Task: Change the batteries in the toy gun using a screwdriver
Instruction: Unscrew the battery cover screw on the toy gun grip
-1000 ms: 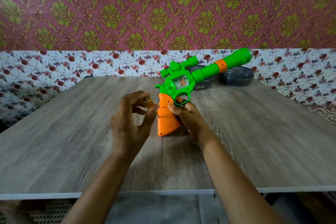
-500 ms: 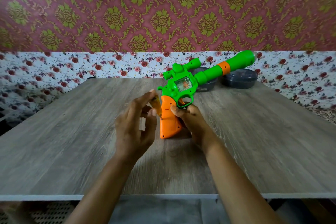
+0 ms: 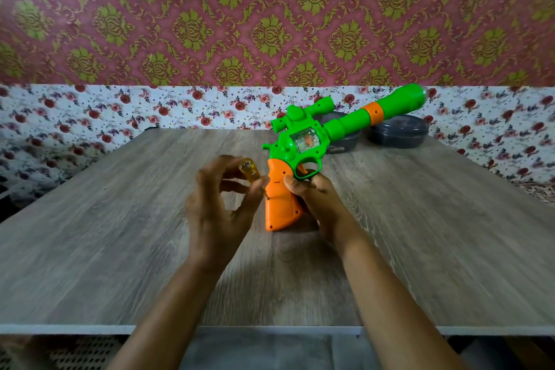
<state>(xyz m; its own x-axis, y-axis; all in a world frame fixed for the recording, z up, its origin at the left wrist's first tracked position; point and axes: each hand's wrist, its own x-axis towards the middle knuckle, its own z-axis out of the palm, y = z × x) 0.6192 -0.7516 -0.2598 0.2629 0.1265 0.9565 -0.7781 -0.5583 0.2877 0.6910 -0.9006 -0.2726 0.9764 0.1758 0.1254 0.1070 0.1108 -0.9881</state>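
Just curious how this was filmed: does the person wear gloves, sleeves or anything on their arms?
No. The left hand and right hand are bare, and both forearms are uncovered down to the picture's edge: no gloves, sleeves, watch or bracelet show.

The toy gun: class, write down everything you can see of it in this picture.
The toy gun is glossy plastic: green body, long barrel with an orange band, a scope on top, a clear side window and an orange grip. It stands with the grip's butt on the wooden table, barrel slanting up to the right. The right hand holds it at the grip and trigger guard; a yellow-handled screwdriver, pinched by the left hand, meets the grip's left edge.
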